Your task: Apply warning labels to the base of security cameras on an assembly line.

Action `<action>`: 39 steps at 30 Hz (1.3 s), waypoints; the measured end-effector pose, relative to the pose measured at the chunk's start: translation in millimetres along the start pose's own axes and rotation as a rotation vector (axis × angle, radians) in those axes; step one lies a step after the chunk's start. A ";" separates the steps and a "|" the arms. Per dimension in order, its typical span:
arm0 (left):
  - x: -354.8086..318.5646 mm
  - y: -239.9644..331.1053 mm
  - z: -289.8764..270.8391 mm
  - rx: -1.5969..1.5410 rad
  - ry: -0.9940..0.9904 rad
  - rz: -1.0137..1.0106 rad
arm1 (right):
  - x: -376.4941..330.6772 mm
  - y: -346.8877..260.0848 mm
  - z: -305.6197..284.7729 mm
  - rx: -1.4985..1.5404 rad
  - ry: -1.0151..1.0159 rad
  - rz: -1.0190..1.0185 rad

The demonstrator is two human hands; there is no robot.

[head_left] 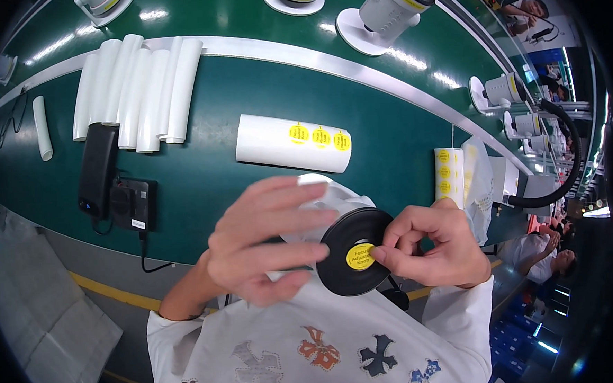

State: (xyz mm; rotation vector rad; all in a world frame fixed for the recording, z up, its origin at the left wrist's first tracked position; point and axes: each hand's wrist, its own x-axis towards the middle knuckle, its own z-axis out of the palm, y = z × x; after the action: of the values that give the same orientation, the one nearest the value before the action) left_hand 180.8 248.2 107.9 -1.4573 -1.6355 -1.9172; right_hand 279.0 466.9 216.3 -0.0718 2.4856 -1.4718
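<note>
Black disc | right fingers nearly closed, overlapping yellow label, grip unclear | left fingers spread, blurred, contact uncertain

10 o'clock: blank white rolls, side by side on green bench top. 9: black power bank, upper end at the rolls, beside boxy black unit; black cable below it. 8: pale grey sheet. 3: curved black hose. 4: co-worker, white top.
</note>
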 end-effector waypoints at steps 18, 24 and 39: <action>4.0 18.1 14.6 0.093 -0.204 0.035 | -14.7 3.7 -2.5 -0.028 0.040 -0.054; 7.3 21.0 19.2 0.127 -0.212 0.052 | -20.0 5.7 -6.1 -0.016 0.042 -0.081; 15.5 30.3 24.4 0.281 -0.320 0.142 | -29.2 4.8 -11.1 -0.029 0.058 -0.104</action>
State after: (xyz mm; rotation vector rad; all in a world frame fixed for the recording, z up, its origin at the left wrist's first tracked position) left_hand 207.5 264.4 135.8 -1.7680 -1.7885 -1.3675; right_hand 305.0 483.7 222.8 -0.1685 2.5857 -1.4988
